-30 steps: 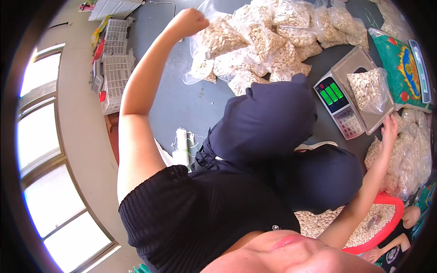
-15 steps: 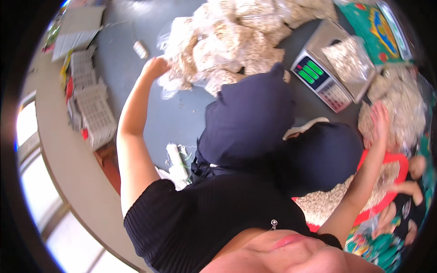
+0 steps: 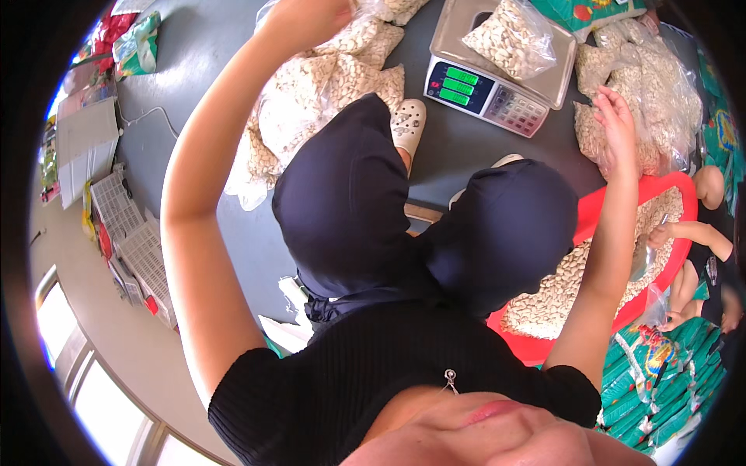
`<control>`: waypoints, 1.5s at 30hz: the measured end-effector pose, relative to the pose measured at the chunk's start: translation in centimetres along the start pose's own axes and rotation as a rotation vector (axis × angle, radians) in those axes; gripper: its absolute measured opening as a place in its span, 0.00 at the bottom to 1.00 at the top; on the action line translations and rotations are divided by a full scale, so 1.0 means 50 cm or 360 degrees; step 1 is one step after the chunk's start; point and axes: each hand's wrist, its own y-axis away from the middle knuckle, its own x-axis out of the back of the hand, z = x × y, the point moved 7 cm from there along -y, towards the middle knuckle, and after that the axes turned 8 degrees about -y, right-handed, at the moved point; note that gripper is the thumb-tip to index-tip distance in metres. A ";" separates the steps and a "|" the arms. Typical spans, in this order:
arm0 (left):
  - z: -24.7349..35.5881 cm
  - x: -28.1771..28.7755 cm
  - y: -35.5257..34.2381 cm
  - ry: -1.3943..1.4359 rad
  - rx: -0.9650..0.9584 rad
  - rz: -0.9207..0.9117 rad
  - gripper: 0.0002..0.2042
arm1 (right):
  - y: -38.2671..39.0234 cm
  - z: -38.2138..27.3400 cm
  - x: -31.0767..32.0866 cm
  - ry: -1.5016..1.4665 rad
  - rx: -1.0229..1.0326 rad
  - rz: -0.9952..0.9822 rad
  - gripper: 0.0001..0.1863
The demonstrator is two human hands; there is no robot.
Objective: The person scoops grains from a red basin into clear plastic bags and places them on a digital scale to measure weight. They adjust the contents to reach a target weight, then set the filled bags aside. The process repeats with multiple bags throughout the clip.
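Note:
My left hand is stretched far out at the top edge, over the pile of clear plastic bags filled with pale flat seeds or beans. Its fingertips are partly cut off, so its grip does not show. My right hand is raised beside another heap of filled bags on the right. Its fingers are loosely extended and hold nothing. Between the hands, one filled bag lies on the metal pan of a digital scale with lit green displays.
A red tub of loose pale seeds stands by my right knee. At its far side another person's hand holds a scoop-like thing. Green printed sacks lie at lower right. White plastic crates stand along the left wall.
My view has shifted, so the scale and bags sit further left and higher. My left arm reaches further out over the bag pile. My right hand remains by the right heap.

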 end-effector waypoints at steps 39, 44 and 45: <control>0.339 -0.011 -0.277 0.0234 -0.1132 0.1003 0.03 | -0.228 -0.059 -0.407 0.1916 0.0248 -0.0539 0.18; 0.327 -0.036 -0.272 -0.0013 -0.1035 0.0835 0.05 | -0.220 -0.024 -0.426 0.1735 0.0563 -0.0252 0.17; 0.327 -0.043 -0.272 -0.0065 -0.1014 0.0766 0.05 | -0.226 -0.010 -0.420 0.1679 0.0501 -0.0189 0.17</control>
